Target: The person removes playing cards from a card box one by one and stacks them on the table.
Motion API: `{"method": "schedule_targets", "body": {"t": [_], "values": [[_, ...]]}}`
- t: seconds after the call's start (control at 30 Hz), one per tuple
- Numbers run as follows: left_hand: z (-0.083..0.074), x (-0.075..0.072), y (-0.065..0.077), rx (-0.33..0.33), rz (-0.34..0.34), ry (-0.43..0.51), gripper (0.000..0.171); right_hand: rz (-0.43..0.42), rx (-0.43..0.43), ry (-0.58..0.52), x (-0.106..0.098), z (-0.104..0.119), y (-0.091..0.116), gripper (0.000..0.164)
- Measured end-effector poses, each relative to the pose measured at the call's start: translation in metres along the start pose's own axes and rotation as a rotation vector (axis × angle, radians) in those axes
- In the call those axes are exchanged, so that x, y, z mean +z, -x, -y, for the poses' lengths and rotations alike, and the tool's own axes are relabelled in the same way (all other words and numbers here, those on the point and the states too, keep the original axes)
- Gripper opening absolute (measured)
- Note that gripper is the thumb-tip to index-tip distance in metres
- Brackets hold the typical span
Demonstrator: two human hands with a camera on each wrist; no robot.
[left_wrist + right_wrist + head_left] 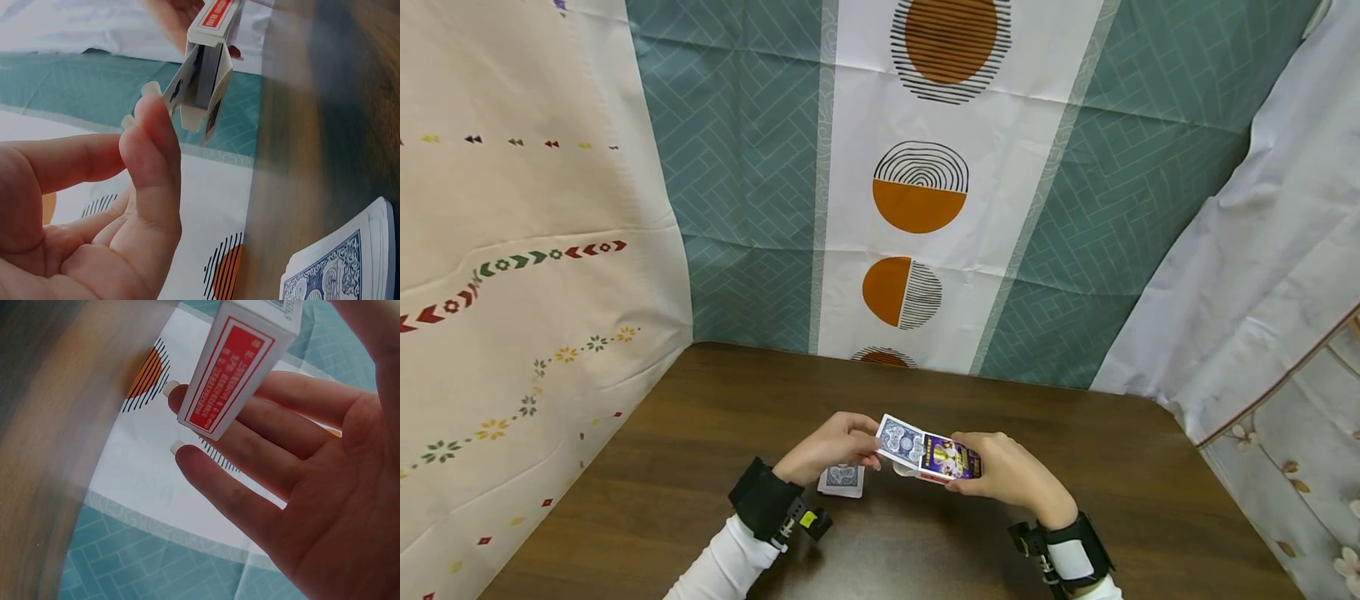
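My right hand (1011, 471) grips a playing card box (951, 458), fingers and thumb on its sides. The box has a purple face with a gold trophy print and a red label on its white side (231, 375). Its open end points toward my left hand (838, 446), and the edges of more cards (209, 75) show inside. A blue-backed playing card (900, 440) sticks out along the box mouth, its far end at my left fingertips, which pinch it. Below the left hand, a small stack of cards (842, 481) lies back up on the table.
The brown wooden table (760, 392) runs back to a teal and white curtain (745, 167) with orange circles. A cream patterned cloth (535, 333) hangs on the left, a white cloth (1247, 275) on the right. Black straps with cameras sit on both wrists.
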State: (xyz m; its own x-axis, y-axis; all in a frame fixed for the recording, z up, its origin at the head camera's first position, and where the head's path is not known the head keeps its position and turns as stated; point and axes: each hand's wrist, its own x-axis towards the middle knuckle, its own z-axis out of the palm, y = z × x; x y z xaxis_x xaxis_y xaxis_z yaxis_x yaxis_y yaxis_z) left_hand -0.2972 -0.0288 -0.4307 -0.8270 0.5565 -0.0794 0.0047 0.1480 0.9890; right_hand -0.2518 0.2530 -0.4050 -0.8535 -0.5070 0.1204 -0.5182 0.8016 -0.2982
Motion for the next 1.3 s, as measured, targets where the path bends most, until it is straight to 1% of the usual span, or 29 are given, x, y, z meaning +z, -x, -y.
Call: {"method": "schedule_targets", "body": {"t": [0.13,0.27,0.47,0.73,0.97,1.1,1.2,1.3], "values": [[-0.002,-0.001,0.002,0.015,-0.027,-0.015,0.031,0.003,0.006,-0.014,0.000,0.000,-0.001,0.060],[-0.004,-0.002,0.004,0.024,-0.059,-0.028,0.032,-0.003,-0.002,-0.005,0.000,0.000,-0.001,0.061],[-0.003,-0.003,0.004,-0.001,-0.137,-0.029,0.032,0.001,0.008,0.001,0.003,0.000,0.001,0.058],[0.000,-0.007,0.000,0.032,-0.240,-0.032,0.023,-0.006,0.016,-0.005,0.001,0.000,0.002,0.057],[0.002,-0.011,-0.002,0.031,-0.256,-0.045,0.023,-0.022,-0.010,0.010,0.001,-0.002,0.000,0.056],[0.003,-0.014,-0.002,0.025,-0.254,-0.047,0.024,-0.018,-0.005,0.012,0.002,-0.003,0.000,0.056],[0.003,-0.018,-0.001,0.022,-0.251,-0.053,0.025,-0.007,0.013,0.006,0.002,-0.003,0.000,0.057],[0.006,-0.025,-0.001,0.022,-0.259,-0.064,0.025,-0.004,0.014,-0.001,0.002,-0.003,0.001,0.059]]}}
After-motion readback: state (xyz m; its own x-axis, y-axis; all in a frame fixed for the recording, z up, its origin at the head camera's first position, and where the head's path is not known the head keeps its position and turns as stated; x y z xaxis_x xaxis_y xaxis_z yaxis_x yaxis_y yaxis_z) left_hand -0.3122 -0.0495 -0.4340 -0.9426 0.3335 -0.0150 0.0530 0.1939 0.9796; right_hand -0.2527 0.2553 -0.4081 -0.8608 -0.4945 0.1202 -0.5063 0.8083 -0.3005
